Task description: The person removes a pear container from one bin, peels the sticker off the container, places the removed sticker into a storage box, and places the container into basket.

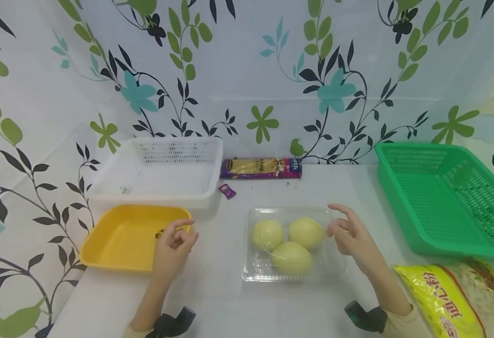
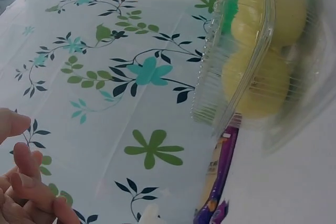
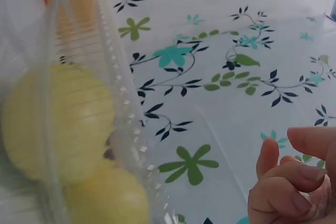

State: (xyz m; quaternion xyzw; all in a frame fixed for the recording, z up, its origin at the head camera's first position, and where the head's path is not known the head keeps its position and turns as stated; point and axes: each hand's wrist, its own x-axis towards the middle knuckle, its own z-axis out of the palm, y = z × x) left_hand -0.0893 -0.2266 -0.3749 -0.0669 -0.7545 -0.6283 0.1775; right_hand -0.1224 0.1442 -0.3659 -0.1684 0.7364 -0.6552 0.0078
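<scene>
A clear plastic box (image 1: 251, 267) stands mid-table with three round pale yellow-green fruits (image 1: 292, 258) inside. To its right my right hand (image 1: 352, 237) hovers by the box's upper right corner, fingers loosely bent and nothing in them. My left hand (image 1: 174, 249) is raised in front of the right side of a yellow tray (image 1: 116, 234), loosely curled and holding nothing. A small dark-and-yellow item (image 1: 159, 233) shows in the tray, partly hidden by that hand. The left wrist view has the box's ridged side (image 2: 210, 77) well apart from the left fingers (image 2: 23, 158).
Behind the yellow tray is a white basket (image 1: 213, 188). A long purple-and-gold packet (image 1: 261, 169) lies along the back, a small purple wrapped piece (image 1: 227, 191) before it. At right are a green basket (image 1: 424, 234) and a yellow printed bag (image 1: 445, 295).
</scene>
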